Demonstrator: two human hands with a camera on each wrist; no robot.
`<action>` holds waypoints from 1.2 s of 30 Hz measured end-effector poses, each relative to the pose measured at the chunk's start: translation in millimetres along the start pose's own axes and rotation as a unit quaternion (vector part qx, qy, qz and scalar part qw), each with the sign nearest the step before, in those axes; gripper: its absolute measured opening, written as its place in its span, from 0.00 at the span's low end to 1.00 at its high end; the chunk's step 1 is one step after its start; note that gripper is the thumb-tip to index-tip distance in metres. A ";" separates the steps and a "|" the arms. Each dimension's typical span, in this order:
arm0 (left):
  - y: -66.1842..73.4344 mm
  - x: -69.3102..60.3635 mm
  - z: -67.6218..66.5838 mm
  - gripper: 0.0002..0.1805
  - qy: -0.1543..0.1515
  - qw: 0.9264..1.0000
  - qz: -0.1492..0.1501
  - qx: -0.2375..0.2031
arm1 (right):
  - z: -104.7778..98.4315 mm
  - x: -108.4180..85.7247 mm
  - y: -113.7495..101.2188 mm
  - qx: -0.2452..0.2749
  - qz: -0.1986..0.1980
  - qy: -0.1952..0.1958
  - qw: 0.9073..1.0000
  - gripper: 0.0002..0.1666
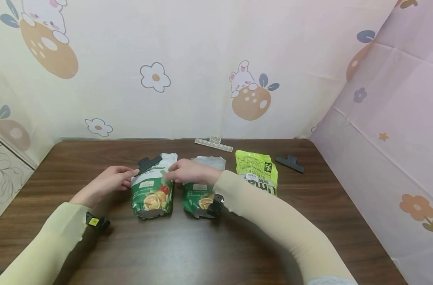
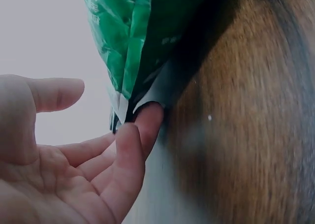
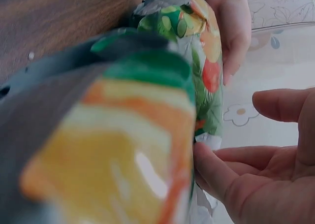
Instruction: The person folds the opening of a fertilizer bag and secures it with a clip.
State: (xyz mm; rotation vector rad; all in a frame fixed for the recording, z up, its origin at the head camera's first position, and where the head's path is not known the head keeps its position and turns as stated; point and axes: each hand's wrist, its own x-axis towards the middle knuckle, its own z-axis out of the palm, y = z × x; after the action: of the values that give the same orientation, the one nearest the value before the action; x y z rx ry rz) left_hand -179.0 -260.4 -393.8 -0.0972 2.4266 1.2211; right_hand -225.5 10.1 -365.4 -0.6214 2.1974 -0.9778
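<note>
A green and white pouch (image 1: 153, 200) printed with oranges lies at the left, with a black bag clip (image 1: 147, 165) across its upper left corner. My left hand (image 1: 113, 180) is at the pouch's left edge. In the left wrist view, its fingertips (image 2: 129, 140) touch the pouch edge while the thumb stands apart. On the other side, my right hand (image 1: 189, 171) reaches over a second, similar pouch (image 1: 196, 201). Its fingertips (image 3: 204, 157) touch the first pouch's right edge, the thumb held away. The right forearm partly covers the second pouch.
To the right lies a yellow-green bag (image 1: 255, 163), partly behind the right sleeve. A second black clip (image 1: 290, 163) lies beyond it. At the back of the brown table (image 1: 188, 253) is a pale ruler-like clip (image 1: 214, 144). Patterned curtains (image 1: 198, 71) enclose the back and right.
</note>
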 end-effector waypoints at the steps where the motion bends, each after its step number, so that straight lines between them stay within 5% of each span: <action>1: -0.5 0.2 -0.6 0.45 0.003 1.000 0.002 0.004 | -0.8 0.0 1.0 0.005 -0.002 -0.003 1.000 0.28; 11: 3.1 1.6 -9.5 0.35 0.062 0.997 0.009 0.040 | -16.5 -3.7 9.5 0.115 -0.007 -0.014 0.993 0.23; 19: 10.2 -1.4 -11.0 0.36 0.072 0.997 0.004 0.013 | -40.7 -19.5 20.7 0.119 -0.056 -0.009 0.991 0.22; 30: 30.6 1.1 -4.6 0.34 0.083 0.994 0.062 -0.042 | -69.8 -51.8 57.6 0.166 -0.075 0.044 0.982 0.24; 36: 46.5 5.9 4.8 0.29 0.068 0.992 0.100 -0.029 | -76.3 -68.5 71.0 0.181 -0.069 0.073 0.978 0.24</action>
State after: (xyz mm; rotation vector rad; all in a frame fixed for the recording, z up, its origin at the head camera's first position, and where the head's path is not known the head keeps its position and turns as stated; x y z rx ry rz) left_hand -194.2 -227.4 -363.8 0.0502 2.5691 1.4150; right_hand -244.8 133.1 -356.4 -0.5482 2.0427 -1.4948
